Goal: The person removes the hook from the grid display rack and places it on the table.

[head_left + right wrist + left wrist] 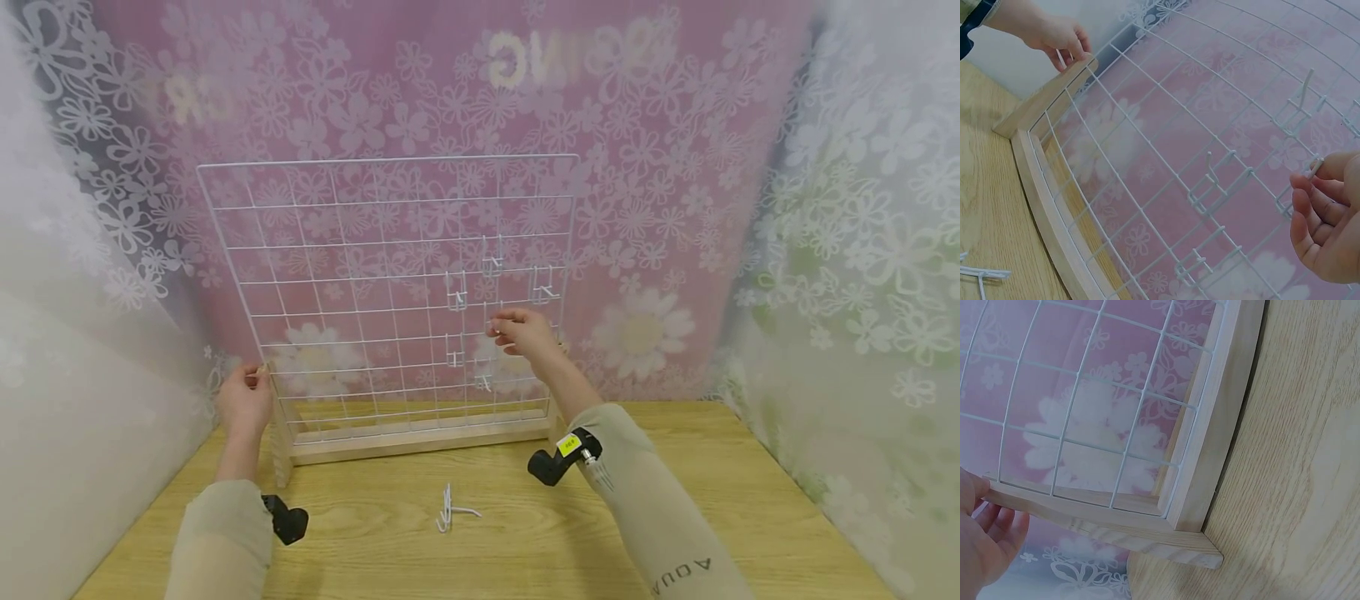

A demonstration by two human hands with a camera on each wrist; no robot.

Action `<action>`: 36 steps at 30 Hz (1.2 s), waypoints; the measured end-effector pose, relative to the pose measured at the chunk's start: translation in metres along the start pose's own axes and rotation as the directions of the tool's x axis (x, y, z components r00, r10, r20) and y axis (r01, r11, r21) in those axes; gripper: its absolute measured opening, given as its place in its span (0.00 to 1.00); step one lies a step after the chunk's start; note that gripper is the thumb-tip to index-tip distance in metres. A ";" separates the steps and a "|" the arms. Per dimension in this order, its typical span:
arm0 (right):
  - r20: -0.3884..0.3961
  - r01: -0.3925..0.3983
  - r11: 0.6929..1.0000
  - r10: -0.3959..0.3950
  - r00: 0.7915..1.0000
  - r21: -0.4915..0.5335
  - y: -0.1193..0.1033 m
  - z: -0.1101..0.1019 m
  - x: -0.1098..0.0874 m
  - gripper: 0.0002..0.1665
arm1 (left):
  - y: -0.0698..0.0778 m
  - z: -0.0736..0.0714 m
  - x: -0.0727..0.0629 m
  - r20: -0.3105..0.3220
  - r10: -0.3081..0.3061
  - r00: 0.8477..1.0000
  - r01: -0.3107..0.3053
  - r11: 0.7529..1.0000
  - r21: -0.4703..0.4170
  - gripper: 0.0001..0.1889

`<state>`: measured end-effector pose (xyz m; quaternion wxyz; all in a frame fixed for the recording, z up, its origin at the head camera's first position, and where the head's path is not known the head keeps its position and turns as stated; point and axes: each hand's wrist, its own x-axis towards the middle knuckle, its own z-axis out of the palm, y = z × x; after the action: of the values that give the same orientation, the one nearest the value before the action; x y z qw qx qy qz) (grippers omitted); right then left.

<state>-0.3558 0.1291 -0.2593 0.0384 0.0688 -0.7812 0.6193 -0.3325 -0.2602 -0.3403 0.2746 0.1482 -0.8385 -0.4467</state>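
Note:
A white wire grid panel (390, 158) stands upright in a wooden stand (420, 446). My left hand (246, 402) grips the upper end of the stand's left side piece (1104, 531), thumb on one face and fingers on the other. At the right half of the grid, my right hand (525, 337) pinches the prong of a white wire hook (1316, 167) between thumb and fingertips. This hook lies against the grid wires, its back partly hidden by the fingers. Around it hang several similar hooks, among them an upper hook (491, 265) and a lower hook (483, 382).
On the wood-grain table (360, 533), in front of the stand, lies loose white hook hardware (447, 510). Behind the grid hangs a pink floral curtain (420, 75), with pale curtain panels at both sides. Each wrist wears a black camera mount (566, 454).

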 end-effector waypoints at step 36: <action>0.030 0.064 0.997 -0.066 0.997 0.038 -0.007 -0.014 -0.010 0.15 | 0.002 -0.002 -0.004 0.010 -0.006 1.000 0.007 1.000 -0.012 0.19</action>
<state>-0.3450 0.1414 -0.2508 0.0449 0.1046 -0.7674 0.6309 -0.3280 -0.2577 -0.3391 0.2697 0.1469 -0.8367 -0.4535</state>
